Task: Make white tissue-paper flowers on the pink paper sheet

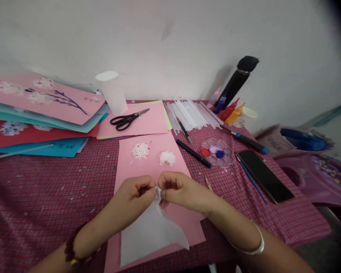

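Both hands meet over a pink paper sheet [176, 182]. My left hand [140, 195] pinches the top edge of a thin white tissue [150, 235], and my right hand [174, 189] pinches the same edge right beside it. The tissue hangs down from the fingertips over the lower part of the pink sheet. Two white tufts lie on the sheet beyond my hands: one speckled with red [140, 150] at the left, a plain one [167, 158] at the right.
Black scissors [126, 120] and a white roll [113, 94] stand behind. Painted papers [74, 110] are stacked left. To the right are a marker [193, 153], a paint palette [226, 155], a cutter [250, 142], a brush [252, 181], a phone [264, 175] and paint bottles [230, 110].
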Tool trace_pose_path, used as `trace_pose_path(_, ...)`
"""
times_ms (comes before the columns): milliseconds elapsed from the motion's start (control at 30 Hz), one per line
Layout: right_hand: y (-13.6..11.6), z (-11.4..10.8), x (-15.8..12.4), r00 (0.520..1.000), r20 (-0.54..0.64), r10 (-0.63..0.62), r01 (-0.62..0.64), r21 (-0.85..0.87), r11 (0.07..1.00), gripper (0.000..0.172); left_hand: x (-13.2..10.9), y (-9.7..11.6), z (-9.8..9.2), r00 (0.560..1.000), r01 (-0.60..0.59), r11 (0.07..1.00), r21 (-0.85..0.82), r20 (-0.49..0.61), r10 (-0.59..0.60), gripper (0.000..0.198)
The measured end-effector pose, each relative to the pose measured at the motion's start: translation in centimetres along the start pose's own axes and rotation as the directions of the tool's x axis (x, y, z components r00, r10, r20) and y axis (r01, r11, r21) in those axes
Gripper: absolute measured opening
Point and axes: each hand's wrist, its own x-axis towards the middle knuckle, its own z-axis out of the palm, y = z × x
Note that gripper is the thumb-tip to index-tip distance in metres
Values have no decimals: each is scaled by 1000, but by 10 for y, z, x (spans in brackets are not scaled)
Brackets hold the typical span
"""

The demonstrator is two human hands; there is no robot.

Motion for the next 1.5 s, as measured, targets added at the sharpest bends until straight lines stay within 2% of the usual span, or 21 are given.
trace_pose_path(133, -2, -3, 1, 1000, -17, 21, -21, -4, 1000, 7, 0, -5, -8, 999, 40, 993, -116, 2, -40, 19)
trace_pose_path(233, -1, -5, 3, 999, -19, 38, -37, 39, 999, 7, 0, -13, -13, 999, 21, 984, -175, -23, -25, 21)
trace_pose_path(300, 1, -7, 4, 999, -21, 44, -42, 78, 996, 7, 0, -19, -16, 999, -36, 978, -207, -34, 30, 22)
trace_pose_path(400, 4, -9, 5, 999, -19, 34, -31, 131, 991, 8, -1, -23, -18, 973, -218, 958, -186, -120, 198, 23)
trace_pose_path(467, 6, -10, 6, 1000, -17, 11, -8, 166, 986, 9, -3, -21, -21, 921, -355, 932, -76, -203, 334, 22)
trace_pose_path(533, 6, -11, 6, 999, -16, -34, 37, 216, 976, 10, -5, -17, -24, 864, -451, 892, 32, -237, 445, 20)
trace_pose_path(700, 4, -12, 2, 986, 30, -164, 147, 312, 939, 9, -18, -5, -31, 754, -627, 772, 106, -168, 636, 18)
trace_pose_path(767, 3, -13, -4, 982, 96, -164, 129, 293, 947, 10, -27, 1, -31, 660, -708, 665, 239, -113, 743, 15)
trace_pose_path(833, 3, -14, -13, 976, 178, -125, 79, 247, 966, 17, -38, 8, -27, 556, -752, 503, 426, -1, 831, 9)
trace_pose_path(867, 3, -14, -18, 972, 212, -99, 51, 220, 974, 26, -44, 11, -24, 518, -755, 415, 507, 74, 852, 6)
trace_pose_path(933, 3, -11, -29, 969, 238, -62, 22, 166, 986, 46, -54, 17, -15, 482, -744, 269, 612, 213, 850, 4)
trace_pose_path(1000, 3, -5, -39, 975, 220, -38, 18, 93, 995, 63, -61, 19, -2, 477, -740, 173, 650, 325, 816, 10)
trace_pose_path(1100, 6, 4, -49, 979, 205, 14, -3, -53, 999, 71, -65, 14, 16, 482, -754, 86, 652, 458, 747, 12)
trace_pose_path(1167, 10, 8, -52, 979, 193, 62, -38, -122, 992, 66, -67, 7, 27, 502, -762, 63, 645, 527, 686, 13)
trace_pose_path(1267, 17, 8, -55, 979, 173, 110, -84, -152, 985, 41, -70, -3, 37, 526, -770, 61, 635, 579, 622, 16)
trace_pose_path(1333, 21, 7, -56, 979, 174, 109, -82, -157, 984, 23, -73, -4, 38, 552, -776, 107, 621, 588, 591, 18)
trace_pose_path(1367, 22, 6, -57, 981, 164, 101, -73, -172, 982, 21, -74, -2, 37, 571, -778, 152, 610, 584, 578, 17)
trace_pose_path(1500, 23, 8, -57, 996, 59, 73, -57, -244, 968, 36, -77, 15, 25, 665, -740, 403, 539, 494, 560, 15)
